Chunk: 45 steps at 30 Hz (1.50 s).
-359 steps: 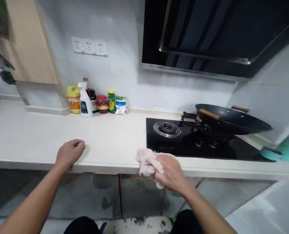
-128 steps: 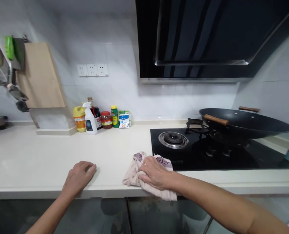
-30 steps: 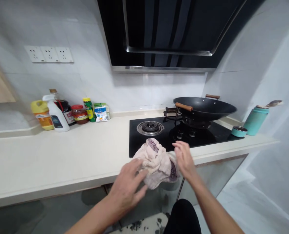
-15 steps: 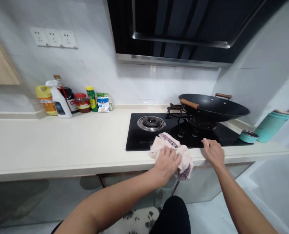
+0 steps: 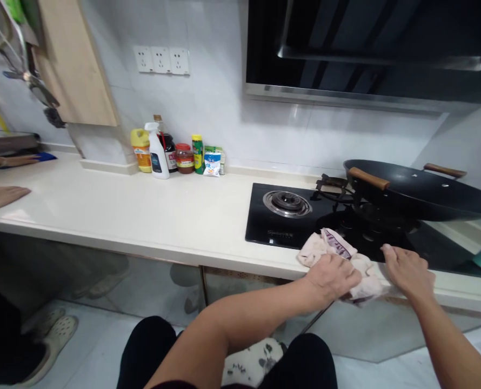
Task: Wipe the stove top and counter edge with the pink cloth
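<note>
A pale pink cloth (image 5: 313, 249) with purple print lies bunched over the front edge of the black gas cooktop (image 5: 279, 236) and the counter. My left hand (image 5: 333, 276) is closed on it from above, fingers bent into the folds. To its right, my right hand (image 5: 411, 273) rests at the counter's front edge beside the cooktop, fingers curled in and thumb pointing left. I see nothing in it. Behind my hands, a large black wok (image 5: 419, 189) with wooden handles sits on the right burner. The left burner (image 5: 288, 203) is bare.
Bottles, jars and packets, among them a white spray bottle (image 5: 158, 154), stand against the wall. At far left, another person's hand (image 5: 5, 198) lies on the counter (image 5: 122, 216), with a blue cloth (image 5: 46, 156) under their other hand. The range hood (image 5: 346, 100) overhangs the cooktop.
The view has swung left, bringing the other person's hands and feet into sight. My left hand and the cloth have come closer to my right hand, which stays at the counter edge.
</note>
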Each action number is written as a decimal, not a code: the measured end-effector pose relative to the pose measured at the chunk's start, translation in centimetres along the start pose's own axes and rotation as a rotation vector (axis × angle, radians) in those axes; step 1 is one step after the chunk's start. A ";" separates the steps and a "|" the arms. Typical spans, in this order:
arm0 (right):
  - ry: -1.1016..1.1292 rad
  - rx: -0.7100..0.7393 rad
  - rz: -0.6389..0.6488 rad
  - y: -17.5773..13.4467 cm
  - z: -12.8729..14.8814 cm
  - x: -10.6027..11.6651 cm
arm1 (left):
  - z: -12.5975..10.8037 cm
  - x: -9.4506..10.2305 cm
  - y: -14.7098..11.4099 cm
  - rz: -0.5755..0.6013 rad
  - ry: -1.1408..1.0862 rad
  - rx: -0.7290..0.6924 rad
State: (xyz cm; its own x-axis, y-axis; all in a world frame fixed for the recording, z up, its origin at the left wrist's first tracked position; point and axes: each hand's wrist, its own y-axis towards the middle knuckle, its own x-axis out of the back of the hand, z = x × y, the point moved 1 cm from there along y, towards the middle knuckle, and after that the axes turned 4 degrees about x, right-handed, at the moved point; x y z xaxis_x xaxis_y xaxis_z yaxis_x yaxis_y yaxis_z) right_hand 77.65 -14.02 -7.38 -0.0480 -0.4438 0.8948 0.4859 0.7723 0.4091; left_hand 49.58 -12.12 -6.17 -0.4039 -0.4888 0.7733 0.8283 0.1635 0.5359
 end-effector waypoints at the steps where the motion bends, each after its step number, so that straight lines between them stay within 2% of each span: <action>1: 0.009 -0.028 0.038 -0.1 0.2 0.2 | 1.0 0.6 -1.5 0.010 -0.003 0.011; 3: 0.044 -0.087 0.117 -0.3 0.8 0.9 | 3.4 2.3 -5.0 0.035 -0.001 0.060; 7: 0.059 -0.081 0.120 -0.7 1.7 1.8 | 9.1 6.8 -13.5 0.138 0.019 0.183; 13: 0.071 -0.090 0.115 -0.1 0.5 0.3 | 17.6 13.1 -26.8 0.289 0.096 0.523; 16: 0.109 -0.100 0.062 0.0 0.2 -0.1 | 21.0 15.9 -32.4 0.304 0.245 0.708; 19: 0.118 -0.100 0.082 -0.2 0.4 -0.1 | 24.0 18.7 -36.9 0.384 0.356 0.838; 23: 0.127 -0.102 0.093 -0.3 0.8 0.3 | 26.7 21.3 -40.3 0.492 0.377 0.861; 26: 0.127 -0.102 0.073 -0.3 1.2 0.5 | 26.8 21.7 -40.2 0.494 0.406 0.828; 29: 0.083 -0.114 0.095 -0.6 1.7 0.9 | 25.1 20.7 -38.0 0.487 0.430 0.760; 37: 0.008 -0.118 0.169 -1.5 3.3 2.6 | 18.4 15.4 -28.2 0.403 0.300 0.585; 45: 0.037 -0.106 0.126 -1.7 3.5 2.6 | 12.2 10.9 -18.2 0.402 0.160 0.467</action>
State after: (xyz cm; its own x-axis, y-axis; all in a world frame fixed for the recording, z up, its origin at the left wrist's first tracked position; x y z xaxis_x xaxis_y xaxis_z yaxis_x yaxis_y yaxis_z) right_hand 73.65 -14.88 -5.12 0.0503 -0.3641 0.9300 0.5752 0.7718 0.2710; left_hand 25.40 -9.99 -3.38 -0.0043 -0.4275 0.9040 0.6319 0.6995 0.3338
